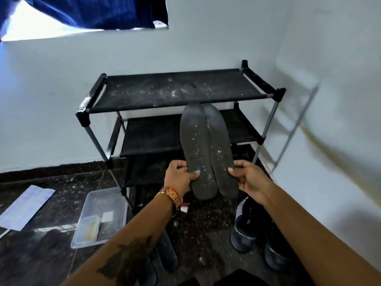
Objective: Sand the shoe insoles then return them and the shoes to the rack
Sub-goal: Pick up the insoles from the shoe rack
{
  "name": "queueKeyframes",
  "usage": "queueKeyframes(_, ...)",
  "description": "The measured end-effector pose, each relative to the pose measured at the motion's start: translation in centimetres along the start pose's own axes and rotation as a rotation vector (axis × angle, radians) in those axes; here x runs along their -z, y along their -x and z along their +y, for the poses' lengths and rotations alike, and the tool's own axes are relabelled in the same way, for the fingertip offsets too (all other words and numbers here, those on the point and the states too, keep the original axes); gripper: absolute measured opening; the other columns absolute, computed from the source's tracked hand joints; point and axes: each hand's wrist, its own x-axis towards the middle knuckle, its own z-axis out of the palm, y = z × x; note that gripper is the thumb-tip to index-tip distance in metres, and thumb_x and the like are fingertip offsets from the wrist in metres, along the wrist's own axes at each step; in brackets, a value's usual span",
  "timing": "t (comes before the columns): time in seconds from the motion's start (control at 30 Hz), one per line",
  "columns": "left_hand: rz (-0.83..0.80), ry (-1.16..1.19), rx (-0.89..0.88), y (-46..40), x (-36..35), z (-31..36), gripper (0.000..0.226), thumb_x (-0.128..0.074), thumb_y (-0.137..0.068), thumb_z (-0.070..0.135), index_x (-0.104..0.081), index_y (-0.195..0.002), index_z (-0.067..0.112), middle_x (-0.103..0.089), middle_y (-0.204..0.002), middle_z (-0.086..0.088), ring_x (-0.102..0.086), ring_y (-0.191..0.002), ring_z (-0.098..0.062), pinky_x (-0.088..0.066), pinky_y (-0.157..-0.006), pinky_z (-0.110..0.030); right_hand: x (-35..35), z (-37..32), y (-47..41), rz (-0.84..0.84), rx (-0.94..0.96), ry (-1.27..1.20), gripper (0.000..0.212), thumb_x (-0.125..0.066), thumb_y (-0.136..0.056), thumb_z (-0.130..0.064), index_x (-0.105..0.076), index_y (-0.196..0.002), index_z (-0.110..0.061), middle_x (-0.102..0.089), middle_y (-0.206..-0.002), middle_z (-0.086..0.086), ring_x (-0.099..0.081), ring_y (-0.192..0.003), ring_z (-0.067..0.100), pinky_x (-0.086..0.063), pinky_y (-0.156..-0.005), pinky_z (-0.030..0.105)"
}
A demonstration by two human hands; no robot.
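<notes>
insoles: we hold two dark insoles (206,153) side by side at centre frame, toes up, heels low, edges touching or overlapping a bit. pale dust specks on them.
left hand: left hand (181,175) pinches the left insole's heel end, thumb on the face, fingers curled behind.
right hand: right hand (247,178) pinches the right insole's outer edge the same way, fingers wrapped behind.
why held so: prob. squaring the pair up w/ both hands so they go onto the rack as one flat stack; toes already point at the shelves.
rack: black rack (274,112) against the wall, upper centre; top shelf dusty. toes sit in front of the gap btw top and mid shelf.
shoes: dark shoes (245,234) on the floor, lower right, not racked yet.
spare insoles: more dark insoles (168,254) on the floor, bottom centre, under our left forearm.
around: clear tray (115,197) w/ small bits lower left; paper sheet (26,205) at far left.
in the way: top shelf's front bar is close above the toes; pair may need to tilt flatter to slide in.
</notes>
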Motion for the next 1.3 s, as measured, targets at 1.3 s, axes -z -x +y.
queueKeyframes(1.3, 0.071, -0.148, 0.464, -5.9, 2.5, -34.6, 0.045, -0.068, -0.077, -0.004, -0.048, -0.112, 0.015, -0.068, -0.086, -0.003, -0.065, -0.094, -0.028, -0.051, -0.090, -0.048, 6.9, 31.8, -6.2, 0.237, -0.459, 0.042, 0.023, -0.057, -0.085, 0.007, -0.055, -0.077, -0.014, -0.063, -0.081, 0.003, -0.060, -0.073, 0.013, -0.049, -0.056, 0.026)
